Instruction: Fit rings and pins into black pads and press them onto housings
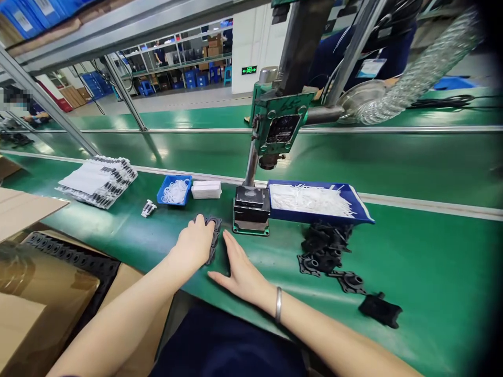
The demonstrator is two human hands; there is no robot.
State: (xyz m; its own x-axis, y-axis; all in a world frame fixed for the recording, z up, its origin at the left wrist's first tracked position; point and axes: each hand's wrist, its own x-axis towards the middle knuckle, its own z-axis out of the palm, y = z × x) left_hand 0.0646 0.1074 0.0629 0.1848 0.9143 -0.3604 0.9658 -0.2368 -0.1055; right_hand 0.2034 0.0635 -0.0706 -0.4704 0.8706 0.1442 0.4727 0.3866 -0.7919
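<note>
My left hand (pixel 193 242) rests on a short row of flat black plastic parts (pixel 214 238) on the green bench, its fingers curled down over them. The hand hides much of the row. Just to the right, my right hand (pixel 242 269) is open, with its fingers stretched out and thumb apart, and holds nothing. A metal bangle circles that wrist. Behind the hands stands a green press (pixel 281 125) with a black block (pixel 251 204) on its base. A loose pile of black plastic parts (pixel 324 246) lies to the right of the base.
A blue tray of white strips (pixel 314 201), a blue bin of white rings (pixel 175 191) and a white stack (pixel 206 189) line the back. Stacked white sheets (pixel 96 180) stand left. An open cardboard box (pixel 43 309) sits front left. A clear duct (pixel 416 78) hangs upper right.
</note>
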